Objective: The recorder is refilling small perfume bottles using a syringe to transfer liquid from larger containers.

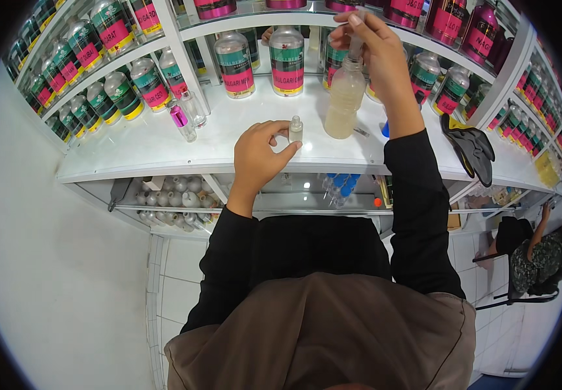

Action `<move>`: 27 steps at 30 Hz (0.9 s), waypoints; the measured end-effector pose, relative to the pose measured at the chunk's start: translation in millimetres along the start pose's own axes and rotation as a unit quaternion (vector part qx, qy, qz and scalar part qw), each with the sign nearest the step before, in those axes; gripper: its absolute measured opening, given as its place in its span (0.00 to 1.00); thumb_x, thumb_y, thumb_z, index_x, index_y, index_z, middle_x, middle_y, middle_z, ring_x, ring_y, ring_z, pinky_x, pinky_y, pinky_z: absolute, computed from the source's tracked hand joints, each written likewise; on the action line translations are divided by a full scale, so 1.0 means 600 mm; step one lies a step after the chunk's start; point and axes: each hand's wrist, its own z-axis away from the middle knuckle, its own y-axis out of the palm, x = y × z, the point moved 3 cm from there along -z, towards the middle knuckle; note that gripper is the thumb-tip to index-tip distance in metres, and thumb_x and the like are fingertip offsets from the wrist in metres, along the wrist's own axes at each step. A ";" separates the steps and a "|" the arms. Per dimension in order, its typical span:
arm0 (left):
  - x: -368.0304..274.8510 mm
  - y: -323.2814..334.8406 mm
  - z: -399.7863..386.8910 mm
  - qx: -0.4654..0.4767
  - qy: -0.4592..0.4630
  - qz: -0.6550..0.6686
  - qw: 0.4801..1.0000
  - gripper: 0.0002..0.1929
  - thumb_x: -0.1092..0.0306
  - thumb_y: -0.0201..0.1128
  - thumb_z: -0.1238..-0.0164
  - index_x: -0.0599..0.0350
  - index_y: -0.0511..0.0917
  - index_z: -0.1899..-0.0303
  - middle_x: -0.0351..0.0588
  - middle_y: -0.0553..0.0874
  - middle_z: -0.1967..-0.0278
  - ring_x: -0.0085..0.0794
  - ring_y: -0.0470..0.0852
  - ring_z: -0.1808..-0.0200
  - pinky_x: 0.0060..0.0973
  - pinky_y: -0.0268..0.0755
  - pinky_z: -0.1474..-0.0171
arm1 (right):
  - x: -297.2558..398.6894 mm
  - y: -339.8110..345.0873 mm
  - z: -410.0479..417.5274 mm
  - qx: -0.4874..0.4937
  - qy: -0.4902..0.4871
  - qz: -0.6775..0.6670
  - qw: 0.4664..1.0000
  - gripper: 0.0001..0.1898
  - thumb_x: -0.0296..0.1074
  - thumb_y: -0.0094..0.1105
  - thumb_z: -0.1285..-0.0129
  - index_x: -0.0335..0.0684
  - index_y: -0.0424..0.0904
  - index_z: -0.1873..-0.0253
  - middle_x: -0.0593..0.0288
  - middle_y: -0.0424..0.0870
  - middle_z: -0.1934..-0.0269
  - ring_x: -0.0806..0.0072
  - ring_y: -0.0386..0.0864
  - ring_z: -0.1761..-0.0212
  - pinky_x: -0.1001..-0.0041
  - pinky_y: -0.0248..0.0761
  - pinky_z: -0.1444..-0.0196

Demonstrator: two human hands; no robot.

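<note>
My left hand point(259, 153) holds a small clear glass vial point(296, 132) upright on the white counter, thumb and forefinger on its sides. The vial's neck is uncapped and pale liquid stands inside. Farther right, my right hand point(383, 51) grips the upper part of a clear plastic syringe point(356, 48). Its lower end is at the mouth of a plastic bottle point(343, 105), and I cannot tell how deep it reaches. Cloudy, pale yellow liquid fills much of that bottle. Partly behind my right forearm lies a blue cap point(385, 129).
Labelled bottles point(287, 63) line the counter's back and the shelves. Two glass spray bottles, one with a pink collar point(179, 117), stand left. Grey-and-black work gloves point(471, 146) lie right. Blue-capped bottles point(342, 185) sit below the countertop. A person point(537, 258) sits at far right.
</note>
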 end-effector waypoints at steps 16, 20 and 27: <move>-0.002 0.002 -0.001 -0.006 -0.004 -0.004 1.000 0.19 0.61 0.76 0.46 0.54 0.89 0.52 0.35 0.90 0.63 0.24 0.75 0.69 0.23 0.71 0.63 | 0.027 -0.009 -0.027 0.053 0.058 -0.176 0.981 0.12 0.37 0.50 0.21 0.34 0.78 0.49 0.58 0.84 0.64 0.71 0.83 0.65 0.74 0.76 0.58; -0.001 0.002 0.000 -0.009 -0.004 -0.003 1.000 0.19 0.61 0.77 0.46 0.54 0.89 0.52 0.35 0.90 0.63 0.24 0.75 0.69 0.23 0.71 0.63 | 0.037 -0.006 -0.027 0.068 0.064 -0.164 0.982 0.12 0.37 0.51 0.21 0.34 0.79 0.50 0.59 0.84 0.64 0.71 0.83 0.64 0.73 0.76 0.57; -0.004 0.004 0.000 -0.026 0.002 0.002 1.000 0.15 0.60 0.75 0.46 0.52 0.89 0.56 0.35 0.90 0.66 0.30 0.77 0.70 0.28 0.72 0.64 | 0.050 -0.014 -0.037 0.079 0.071 -0.097 0.990 0.13 0.39 0.52 0.21 0.34 0.79 0.48 0.60 0.83 0.63 0.73 0.83 0.61 0.74 0.77 0.58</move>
